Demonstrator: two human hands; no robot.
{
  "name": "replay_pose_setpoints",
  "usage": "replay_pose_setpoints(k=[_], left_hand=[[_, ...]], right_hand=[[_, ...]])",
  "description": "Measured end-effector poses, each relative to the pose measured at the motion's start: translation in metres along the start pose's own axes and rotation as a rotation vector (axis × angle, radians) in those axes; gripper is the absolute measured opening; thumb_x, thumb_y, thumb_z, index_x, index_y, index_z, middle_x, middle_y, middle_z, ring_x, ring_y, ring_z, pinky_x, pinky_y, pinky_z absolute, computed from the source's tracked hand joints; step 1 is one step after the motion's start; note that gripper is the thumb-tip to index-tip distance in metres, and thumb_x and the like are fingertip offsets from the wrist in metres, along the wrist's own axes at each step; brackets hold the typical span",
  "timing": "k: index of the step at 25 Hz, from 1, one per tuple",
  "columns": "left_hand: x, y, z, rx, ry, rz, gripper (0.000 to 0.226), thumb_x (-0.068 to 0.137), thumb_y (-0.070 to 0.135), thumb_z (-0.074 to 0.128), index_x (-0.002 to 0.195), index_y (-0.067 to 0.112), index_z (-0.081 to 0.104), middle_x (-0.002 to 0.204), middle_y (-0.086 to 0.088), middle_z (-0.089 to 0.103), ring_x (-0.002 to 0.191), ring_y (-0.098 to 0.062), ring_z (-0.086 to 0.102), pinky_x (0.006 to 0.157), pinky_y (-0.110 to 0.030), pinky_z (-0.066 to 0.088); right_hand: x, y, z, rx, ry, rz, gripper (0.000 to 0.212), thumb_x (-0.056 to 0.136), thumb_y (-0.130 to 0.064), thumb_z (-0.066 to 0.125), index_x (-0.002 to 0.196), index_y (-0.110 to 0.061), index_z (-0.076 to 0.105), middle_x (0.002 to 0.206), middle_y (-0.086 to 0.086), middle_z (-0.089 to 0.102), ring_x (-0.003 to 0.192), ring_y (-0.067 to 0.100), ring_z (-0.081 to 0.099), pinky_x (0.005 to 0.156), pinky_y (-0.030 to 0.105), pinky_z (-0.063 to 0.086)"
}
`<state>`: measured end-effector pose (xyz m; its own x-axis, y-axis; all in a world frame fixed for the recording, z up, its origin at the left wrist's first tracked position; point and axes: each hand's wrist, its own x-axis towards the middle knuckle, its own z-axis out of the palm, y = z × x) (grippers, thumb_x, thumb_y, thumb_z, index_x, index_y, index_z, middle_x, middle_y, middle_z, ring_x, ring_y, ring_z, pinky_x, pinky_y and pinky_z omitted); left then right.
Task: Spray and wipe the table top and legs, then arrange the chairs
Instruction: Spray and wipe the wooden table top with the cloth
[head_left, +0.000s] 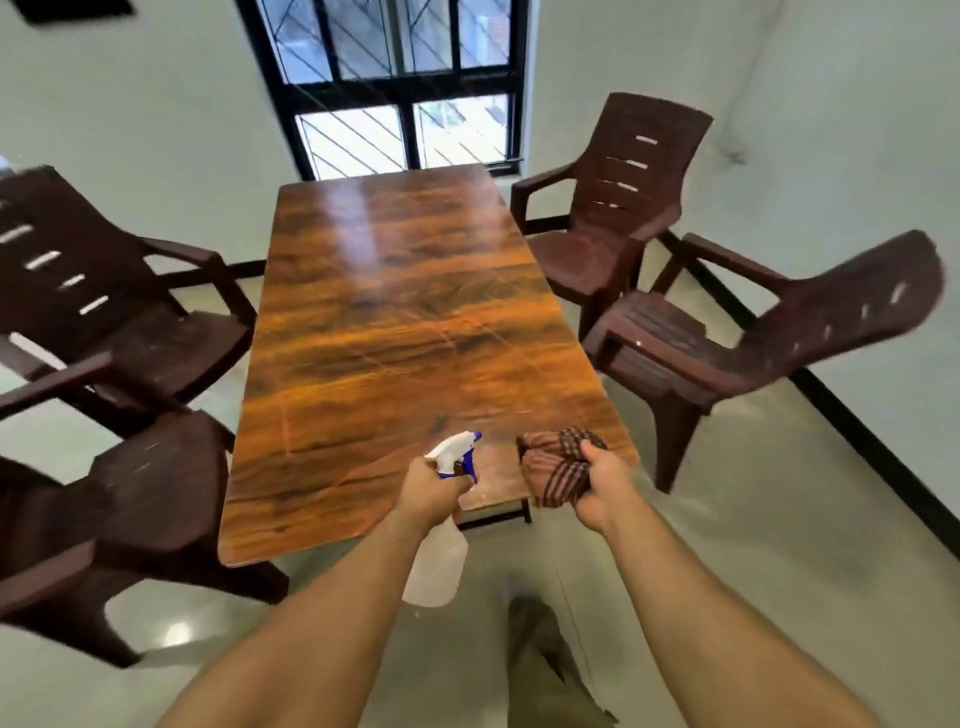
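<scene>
A long wooden table (395, 322) with a glossy grained top stretches away from me toward the window. My left hand (428, 491) grips a clear spray bottle (436, 561) with a white and blue trigger head, its nozzle aimed over the near end of the table. My right hand (602, 486) holds a bunched brown checked cloth (556, 462) just above the table's near right corner. Two dark brown plastic chairs stand on the left (130, 322) (119, 519) and two on the right (613, 208) (753, 343), all pulled back from the table.
A barred window (395, 88) sits in the white wall behind the table's far end. Pale glossy floor (753, 545) surrounds the table. A black table leg frame (493, 517) shows under the near edge. My own leg (540, 670) is visible below.
</scene>
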<state>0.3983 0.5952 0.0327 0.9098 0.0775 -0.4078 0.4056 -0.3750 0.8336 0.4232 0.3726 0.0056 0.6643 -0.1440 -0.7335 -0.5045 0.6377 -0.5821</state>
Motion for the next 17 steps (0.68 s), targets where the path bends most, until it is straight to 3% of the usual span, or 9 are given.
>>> replay_pose_setpoints(k=[2, 4, 6, 8, 10, 12, 17], left_hand=[[0.029, 0.007, -0.001, 0.041, -0.008, 0.002, 0.031, 0.086, -0.01, 0.068, 0.103, 0.016, 0.068, 0.083, -0.008, 0.062, 0.054, -0.008, 0.056, 0.05, -0.017, 0.047], [0.077, 0.016, 0.003, 0.085, -0.038, -0.037, 0.027, 0.089, -0.004, 0.07, 0.105, 0.018, 0.07, 0.089, -0.005, 0.066, 0.069, -0.011, 0.06, 0.06, -0.013, 0.047], [0.127, 0.035, 0.014, 0.186, -0.113, -0.065, 0.028, 0.089, 0.011, 0.075, 0.116, 0.016, 0.074, 0.093, -0.002, 0.07, 0.083, -0.021, 0.068, 0.076, -0.026, 0.053], [0.172, 0.058, 0.024, 0.288, -0.165, -0.102, 0.035, 0.086, 0.025, 0.077, 0.12, 0.02, 0.072, 0.097, -0.001, 0.074, 0.095, -0.028, 0.073, 0.085, -0.037, 0.057], [0.2, 0.086, 0.029, 0.349, -0.208, -0.114, 0.017, 0.091, 0.023, 0.074, 0.107, 0.022, 0.069, 0.092, -0.001, 0.071, 0.092, -0.029, 0.072, 0.076, -0.033, 0.054], [0.234, 0.11, 0.033, 0.425, -0.234, -0.093, 0.01, 0.094, 0.019, 0.069, 0.105, 0.02, 0.067, 0.088, -0.002, 0.065, 0.087, -0.024, 0.068, 0.071, -0.027, 0.045], [0.288, 0.132, 0.043, 0.634, -0.359, -0.109, 0.021, 0.094, 0.029, 0.067, 0.103, 0.011, 0.062, 0.09, -0.007, 0.065, 0.09, -0.031, 0.067, 0.069, -0.031, 0.045]], right_hand=[[0.038, -0.021, 0.019, -0.008, 0.122, -0.097, 0.026, 0.103, -0.025, 0.052, 0.126, -0.013, 0.06, 0.123, 0.014, 0.067, 0.101, 0.032, 0.067, 0.084, 0.047, 0.058], [0.081, -0.048, 0.036, -0.121, 0.203, -0.281, 0.032, 0.104, -0.014, 0.049, 0.135, -0.017, 0.057, 0.124, 0.012, 0.065, 0.101, 0.028, 0.063, 0.09, 0.041, 0.052], [0.122, -0.078, 0.051, -0.379, 0.261, -0.462, 0.044, 0.105, -0.012, 0.045, 0.149, -0.018, 0.045, 0.13, 0.015, 0.062, 0.104, 0.03, 0.061, 0.092, 0.041, 0.049], [0.164, -0.098, 0.056, -0.82, 0.285, -0.556, 0.05, 0.106, -0.02, 0.044, 0.154, -0.022, 0.035, 0.15, 0.008, 0.049, 0.133, 0.029, 0.05, 0.112, 0.042, 0.039], [0.188, -0.102, 0.059, -1.192, 0.194, -0.595, 0.054, 0.106, -0.025, 0.043, 0.158, -0.021, 0.028, 0.163, 0.002, 0.028, 0.15, 0.022, 0.027, 0.12, 0.037, 0.023], [0.206, -0.099, 0.067, -1.422, 0.12, -0.558, 0.059, 0.105, -0.028, 0.044, 0.159, -0.018, 0.022, 0.167, 0.003, 0.015, 0.153, 0.022, 0.014, 0.122, 0.035, 0.015], [0.245, -0.113, 0.085, -1.657, 0.071, -0.518, 0.064, 0.104, -0.036, 0.043, 0.159, -0.015, 0.017, 0.168, 0.004, 0.002, 0.155, 0.021, 0.004, 0.125, 0.036, 0.005]])
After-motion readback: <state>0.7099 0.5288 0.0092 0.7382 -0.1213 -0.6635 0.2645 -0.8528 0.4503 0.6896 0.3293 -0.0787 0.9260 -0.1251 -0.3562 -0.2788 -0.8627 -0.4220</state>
